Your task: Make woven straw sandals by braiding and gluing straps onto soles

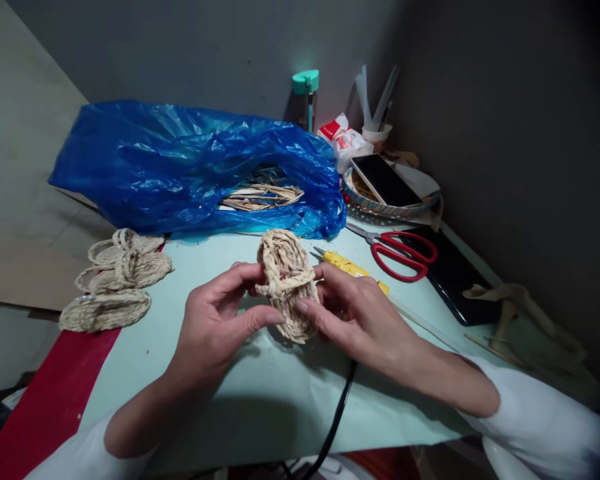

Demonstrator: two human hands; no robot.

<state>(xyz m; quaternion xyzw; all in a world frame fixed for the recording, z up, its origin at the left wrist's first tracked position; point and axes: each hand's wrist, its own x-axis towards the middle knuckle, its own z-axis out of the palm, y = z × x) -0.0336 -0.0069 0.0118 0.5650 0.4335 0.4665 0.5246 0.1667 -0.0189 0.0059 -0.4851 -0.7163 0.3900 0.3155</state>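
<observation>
Between both hands, above the pale green tabletop [180, 427], is a small sandal [290, 287] woven from straw-coloured plant fibre. A braided strap crosses its coiled sole. My left hand [230, 307] pinches its left edge with thumb and fingers. On the opposite edge, my right hand [345, 307] grips it, the thumb lying on the sole near the strap. The right fingers are partly hidden behind the sandal. Just beyond my right hand lies a yellow-handled tool [345, 263] with a metal tip, partly covered by that hand.
Several finished-looking woven sandals [130, 270] sit at the left edge. A blue plastic bag [195, 160] with dry fibre strips [263, 197] spans the back. Red-handled scissors [405, 253], a black tablet-like slab [460, 280], and a phone [387, 180] on a basket [425, 203] lie right. A black cable [337, 420] hangs at the front.
</observation>
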